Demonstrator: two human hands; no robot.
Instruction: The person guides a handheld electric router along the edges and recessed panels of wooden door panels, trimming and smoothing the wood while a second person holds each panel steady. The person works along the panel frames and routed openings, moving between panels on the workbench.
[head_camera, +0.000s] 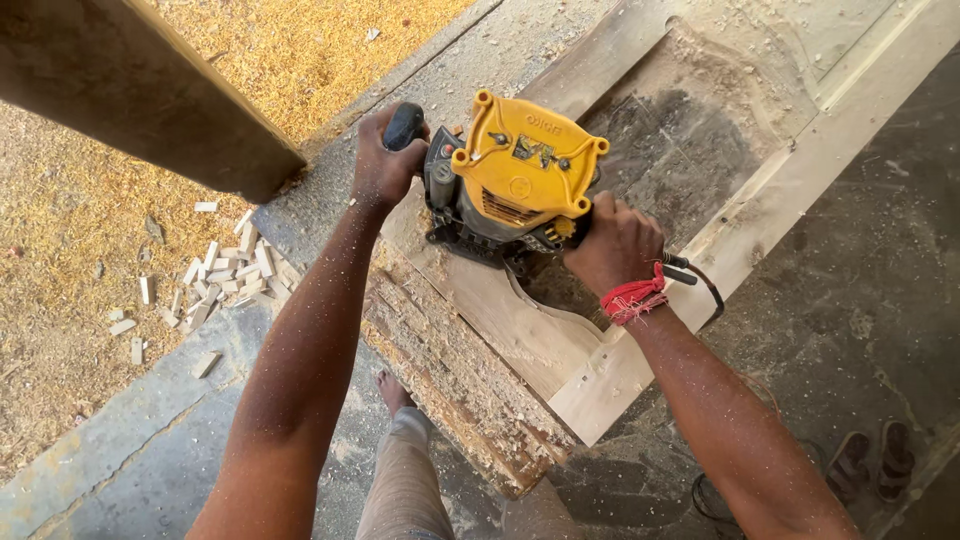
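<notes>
A yellow and black hand router (518, 178) stands on a wooden door panel (760, 200) that lies flat under me. My left hand (383, 160) is closed around the router's dark left handle. On the other side, my right hand (615, 245) grips the right handle; a red thread is tied at that wrist. A curved, routed recess shows in the wood just below the machine. Sawdust specks cover both forearms. The cutter under the router is hidden.
Small wood offcuts (215, 275) lie scattered on sawdust at the left. A thick wooden beam (140, 90) crosses the upper left. My bare foot (392, 390) rests by the panel's rough edge. A pair of sandals (872, 460) and a black cable (712, 500) lie at the lower right.
</notes>
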